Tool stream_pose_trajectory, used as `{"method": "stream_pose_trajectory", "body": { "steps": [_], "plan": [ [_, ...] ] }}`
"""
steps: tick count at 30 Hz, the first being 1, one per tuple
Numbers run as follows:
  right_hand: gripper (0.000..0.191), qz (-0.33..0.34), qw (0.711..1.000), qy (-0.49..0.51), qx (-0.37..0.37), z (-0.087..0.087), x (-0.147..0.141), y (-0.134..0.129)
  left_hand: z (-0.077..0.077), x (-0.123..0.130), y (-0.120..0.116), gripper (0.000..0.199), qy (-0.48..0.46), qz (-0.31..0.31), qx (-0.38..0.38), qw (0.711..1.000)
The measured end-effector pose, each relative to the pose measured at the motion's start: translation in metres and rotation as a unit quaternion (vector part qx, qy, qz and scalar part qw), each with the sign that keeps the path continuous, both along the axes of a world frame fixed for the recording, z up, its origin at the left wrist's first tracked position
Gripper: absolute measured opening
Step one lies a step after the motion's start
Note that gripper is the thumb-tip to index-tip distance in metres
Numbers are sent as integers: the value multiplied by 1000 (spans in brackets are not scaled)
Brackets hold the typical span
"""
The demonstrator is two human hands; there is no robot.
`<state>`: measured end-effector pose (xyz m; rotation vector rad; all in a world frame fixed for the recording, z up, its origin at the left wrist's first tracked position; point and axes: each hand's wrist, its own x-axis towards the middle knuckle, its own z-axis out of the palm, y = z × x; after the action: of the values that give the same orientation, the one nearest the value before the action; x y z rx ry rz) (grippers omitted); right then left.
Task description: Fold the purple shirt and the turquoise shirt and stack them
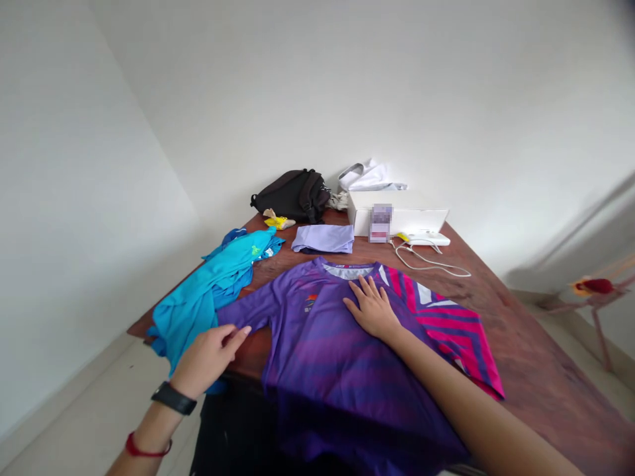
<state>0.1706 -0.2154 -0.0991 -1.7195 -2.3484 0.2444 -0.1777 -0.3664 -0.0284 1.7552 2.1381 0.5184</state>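
A purple T-shirt (317,344) with a pink-striped sleeve is spread over the near part of the wooden table, its collar away from me and its lower part over the near edge. My right hand (372,307) lies on the chest just below the collar, fingers spread. At the end of the shirt's left-side sleeve, my left hand (211,357) has thumb and index finger pinched on the sleeve's edge. A dark band and a red cord circle my left wrist. Beside that sleeve lies a crumpled blue garment (198,301), partly touching it.
On the wooden table (526,357), a folded lavender cloth (324,238) lies beyond the collar. Farther back are a black bag (290,195), a yellow item (278,222), a white box (421,219), white fabric (364,176), a phone (381,223) and a white cable (431,266).
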Motion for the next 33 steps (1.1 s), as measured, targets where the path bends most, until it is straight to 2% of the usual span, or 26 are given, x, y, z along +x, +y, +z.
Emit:
{"method": "stream_pose_trajectory", "body": {
  "steps": [4, 8, 12, 16, 18, 23, 27, 29, 31, 33],
  "plan": [
    [63, -1, 1000, -2, 0, 2, 0, -1, -1, 33, 1, 58, -47, -49, -92, 993],
    [63, -2, 1000, 0, -11, 2, 0, -1, -9, 54, 6, 51, 14, -32, -59, 998],
    [63, 1, 1000, 2, -16, 2, 1, -1, -14, 51, 12, 32, 34, -38, -54, 997],
    [64, 0, 1000, 0, -19, 2, 1, -1, -15, 35, 12, 29, 30, -29, -41, 998],
    [64, 0, 1000, -4, -22, 2, 1, -1, -16, 26, 12, 29, 19, -44, -23, 999],
    [64, -1, 1000, -8, -26, 3, 1, -1, -23, 15, 11, 27, -68, -74, -17, 995],
    [63, -4, 1000, -9, -23, 5, 1, -1, -20, 18, 8, 20, -181, -84, -1, 980],
    [63, -2, 1000, -9, -24, 5, 0, -1, -15, 21, 6, 23, -267, -65, 19, 961],
    [63, -2, 1000, -8, -26, 6, 0, -1, -11, 22, 3, 34, -354, -18, 28, 935],
    [63, -3, 1000, -8, -27, 5, 1, -1, -7, 22, 2, 41, -402, 27, 45, 914]
  ]
}}
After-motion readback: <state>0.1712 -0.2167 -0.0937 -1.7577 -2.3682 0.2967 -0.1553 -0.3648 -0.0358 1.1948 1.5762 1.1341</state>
